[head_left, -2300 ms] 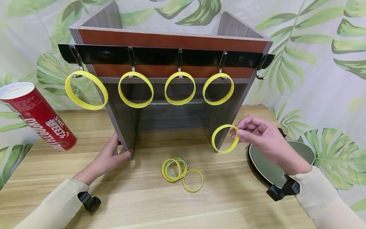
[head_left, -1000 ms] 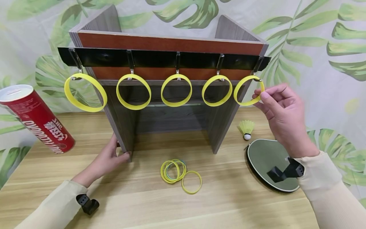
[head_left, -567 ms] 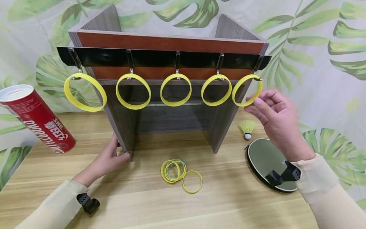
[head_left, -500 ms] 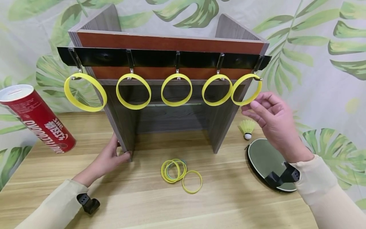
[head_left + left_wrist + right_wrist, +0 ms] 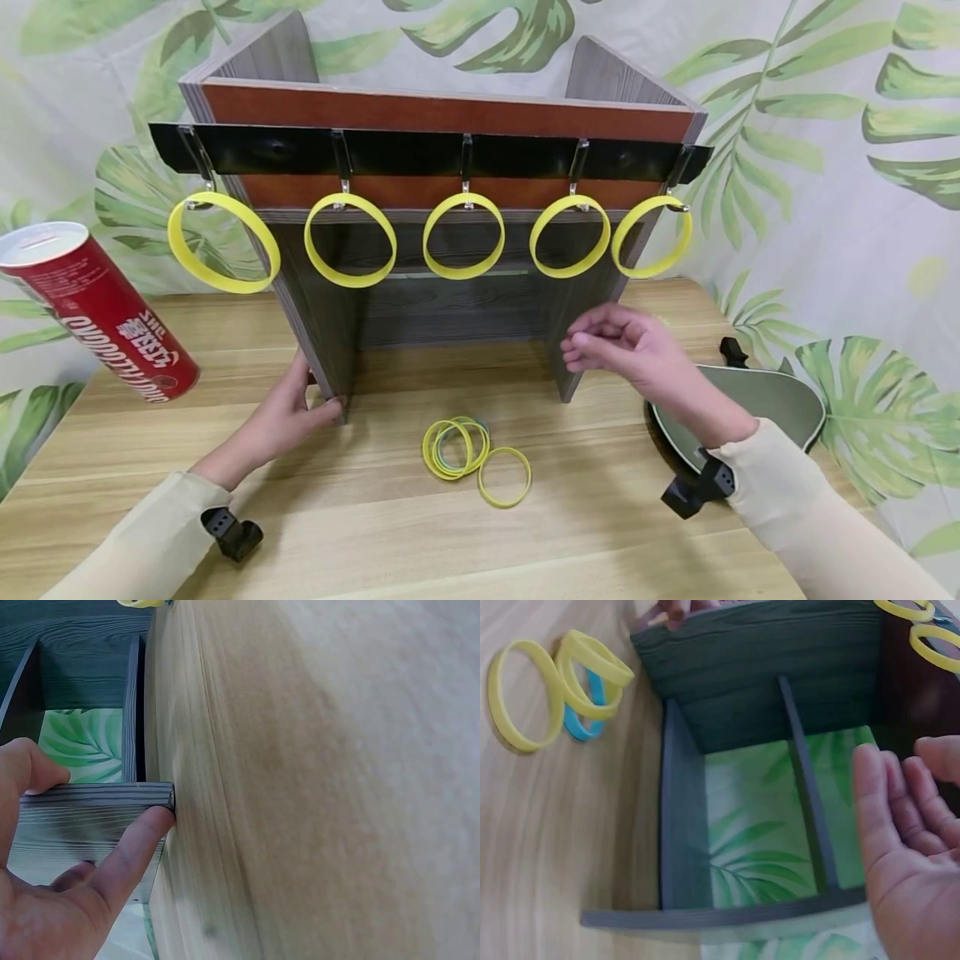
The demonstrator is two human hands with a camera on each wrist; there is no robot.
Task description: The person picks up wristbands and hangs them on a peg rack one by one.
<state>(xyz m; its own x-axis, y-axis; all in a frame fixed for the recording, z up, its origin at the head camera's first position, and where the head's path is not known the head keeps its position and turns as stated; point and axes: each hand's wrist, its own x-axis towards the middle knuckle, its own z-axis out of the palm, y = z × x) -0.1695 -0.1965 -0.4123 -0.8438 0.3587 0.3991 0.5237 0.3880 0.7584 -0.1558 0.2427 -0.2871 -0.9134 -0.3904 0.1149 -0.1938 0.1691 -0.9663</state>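
My left hand (image 5: 270,425) holds the lower front edge of the grey wooden shelf's left side panel (image 5: 318,333), the thumb (image 5: 135,855) on one face and the fingers round the other. A yellow wristband (image 5: 637,273) hangs from the rightmost hook of the black hook strip (image 5: 405,156); each of the other hooks carries one like it. Below that row, in front of the right side panel, my right hand (image 5: 637,346) hovers with loosely bent fingers and nothing in them. On the table lie several yellow wristbands (image 5: 448,476) overlapping a blue one, plus a single yellow wristband (image 5: 504,505) beside them.
A tall red can (image 5: 127,321) with a white lid stands to the left of the shelf. A green zipped case (image 5: 780,400) lies on the right, partly under my right forearm. A leaf-patterned cloth (image 5: 810,167) hangs behind the table.
My right hand brought a yellow wristband up to the rightmost hook, let it go there, and came down and left. The left hand stays on the panel.
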